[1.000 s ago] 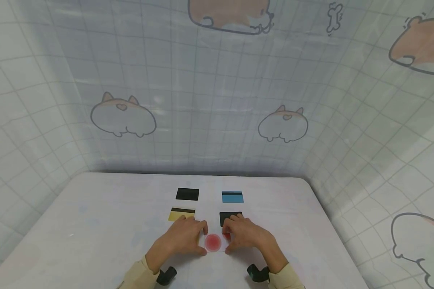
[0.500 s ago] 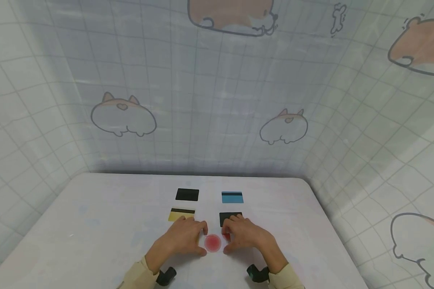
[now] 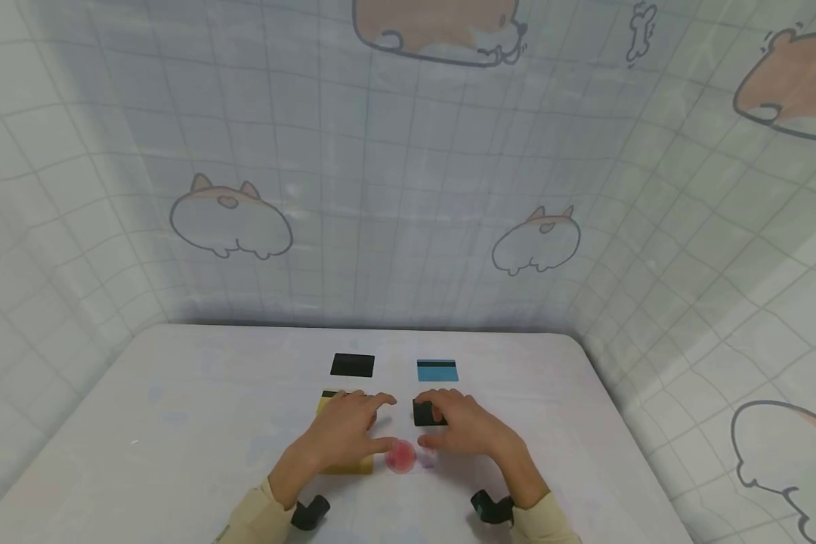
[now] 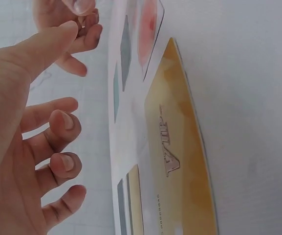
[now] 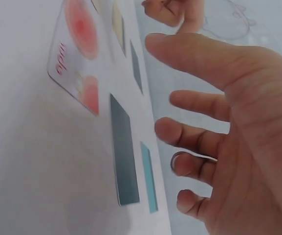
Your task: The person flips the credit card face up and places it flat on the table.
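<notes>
My left hand (image 3: 345,432) hovers over the left side of the cards, thumb and fingers apart and holding nothing. Below it lies a gold VIP card (image 4: 180,147), whose front edge shows past the hand in the head view. A white card with a red circle (image 3: 400,458) lies flat between the hands, partly covered. On the right, my right hand (image 3: 469,425) is likewise raised, fingers loosely bent around nothing. It overlaps a black card (image 3: 425,414) in the head view. Behind the left hand, a yellow card with a dark stripe (image 3: 324,402) is mostly hidden.
Farther back lie another black card (image 3: 352,366) at left and a blue striped card (image 3: 437,371) at right. All rest on a white table (image 3: 197,423). A tile-patterned curtain (image 3: 394,287) with cartoon dogs rises behind and beside it. Both wrists carry small black devices (image 3: 310,513).
Both hands have lifted off the white card, where their fingertips were at its edges. They have risen slightly, uncovering part of the gold card at the front. The cards look unmoved.
</notes>
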A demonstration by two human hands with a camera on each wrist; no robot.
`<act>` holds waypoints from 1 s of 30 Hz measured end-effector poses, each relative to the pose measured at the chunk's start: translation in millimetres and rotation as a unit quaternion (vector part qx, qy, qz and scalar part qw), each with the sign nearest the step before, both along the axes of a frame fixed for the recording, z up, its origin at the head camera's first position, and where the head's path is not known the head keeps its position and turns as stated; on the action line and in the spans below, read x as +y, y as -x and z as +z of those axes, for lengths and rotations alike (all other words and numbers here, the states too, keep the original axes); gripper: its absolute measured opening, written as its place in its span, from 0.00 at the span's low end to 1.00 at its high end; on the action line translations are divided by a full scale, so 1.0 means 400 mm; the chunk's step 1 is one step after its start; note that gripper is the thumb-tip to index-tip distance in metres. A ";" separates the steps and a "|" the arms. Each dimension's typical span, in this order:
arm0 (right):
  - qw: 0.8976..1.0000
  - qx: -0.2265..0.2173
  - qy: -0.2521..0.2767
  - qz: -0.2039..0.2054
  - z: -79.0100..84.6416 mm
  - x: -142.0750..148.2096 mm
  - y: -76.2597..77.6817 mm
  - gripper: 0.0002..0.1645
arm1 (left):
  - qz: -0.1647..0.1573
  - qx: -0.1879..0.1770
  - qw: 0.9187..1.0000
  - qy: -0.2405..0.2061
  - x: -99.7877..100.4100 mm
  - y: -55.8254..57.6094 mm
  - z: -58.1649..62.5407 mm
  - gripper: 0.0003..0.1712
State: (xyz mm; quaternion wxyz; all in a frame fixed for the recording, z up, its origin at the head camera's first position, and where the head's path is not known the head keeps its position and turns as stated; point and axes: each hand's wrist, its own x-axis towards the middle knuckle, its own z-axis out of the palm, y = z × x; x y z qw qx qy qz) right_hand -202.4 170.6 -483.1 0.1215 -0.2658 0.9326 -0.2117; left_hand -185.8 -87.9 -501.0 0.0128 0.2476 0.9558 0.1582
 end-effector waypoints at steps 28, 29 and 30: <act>0.997 0.013 0.047 -0.063 -0.038 0.123 0.064 0.41 | 0.012 0.012 1.000 -0.020 0.093 0.054 0.009 0.41; 0.997 0.015 0.048 -0.063 -0.040 0.126 0.066 0.40 | 0.012 0.010 1.000 -0.022 0.097 0.057 0.006 0.40; 0.997 0.016 0.048 -0.063 -0.044 0.129 0.067 0.40 | 0.013 0.008 1.000 -0.024 0.101 0.061 0.003 0.40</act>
